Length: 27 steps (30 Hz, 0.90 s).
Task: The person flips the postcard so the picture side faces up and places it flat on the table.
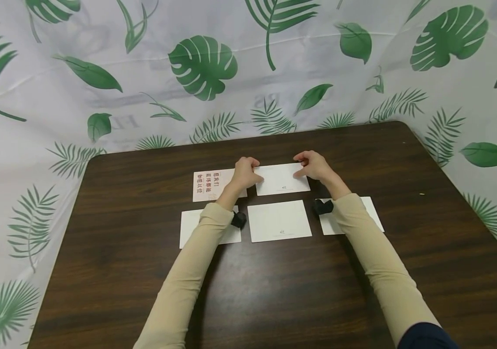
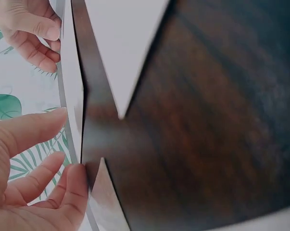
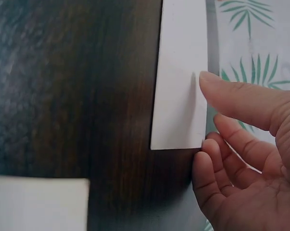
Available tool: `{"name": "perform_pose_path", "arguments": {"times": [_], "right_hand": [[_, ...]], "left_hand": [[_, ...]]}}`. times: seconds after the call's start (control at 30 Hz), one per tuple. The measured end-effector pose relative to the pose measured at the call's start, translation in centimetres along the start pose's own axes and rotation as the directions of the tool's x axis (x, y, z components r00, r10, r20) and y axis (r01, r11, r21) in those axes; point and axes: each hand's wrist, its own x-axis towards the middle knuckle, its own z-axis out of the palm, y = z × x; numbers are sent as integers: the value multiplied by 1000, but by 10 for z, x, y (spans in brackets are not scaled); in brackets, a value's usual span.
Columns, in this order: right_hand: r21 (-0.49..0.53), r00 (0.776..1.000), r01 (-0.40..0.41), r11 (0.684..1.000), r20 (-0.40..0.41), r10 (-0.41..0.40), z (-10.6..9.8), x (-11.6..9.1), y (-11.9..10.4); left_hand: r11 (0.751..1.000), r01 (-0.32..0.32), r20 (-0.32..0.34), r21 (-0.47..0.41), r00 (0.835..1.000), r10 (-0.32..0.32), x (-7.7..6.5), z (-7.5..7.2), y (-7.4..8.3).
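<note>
Spanning the brown table point(image 1: 270, 300) from its near side, two pale sleeves, left point(image 1: 187, 281) and right point(image 1: 388, 276), cross above the near row of cards. In that row: left near card point(image 1: 188, 225), partly hidden by the left sleeve; middle near card point(image 1: 280, 220), in full view, blank but for a small mark; right near card point(image 1: 371, 212), partly covered by the right sleeve. A black wrist band point(image 1: 239, 220) shows at the left wrist, another at the right.

Far row: printed card point(image 1: 204, 186) on the left, red characters, partly behind the left hand point(image 1: 245, 174); right of it the far middle card point(image 1: 282, 179), between that hand and the right hand point(image 1: 315, 167). Grip: each thumb is at the card's end, fingers by its far edge, loosely parted; no firm pinch is seen. Whether the card lies fully flat: cannot tell.

Handling (judged): light, fairly stiff, smooth enough to slide on the table; corners probably crease if forced. Best hold is at the two short ends, thumb above, fingertips under the edge.

Beyond the table: leaf-print cloth point(image 1: 248, 77).

Count: five cards (three near, two far), one with characters showing; two hands, two bands, one table
</note>
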Motion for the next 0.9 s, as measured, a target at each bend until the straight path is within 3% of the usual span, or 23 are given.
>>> {"name": "perform_pose_path", "arguments": {"times": [0.5,0.9], "right_hand": [[-167,997,67,984,34,-62,-2,7,-1],[-263,998,32,964,52,-19,-4,5,-5]], "left_hand": [[989,53,80,135,995,-64,4,-3,8],[973,80,123,214,986,-108,13,-4,10]]}}
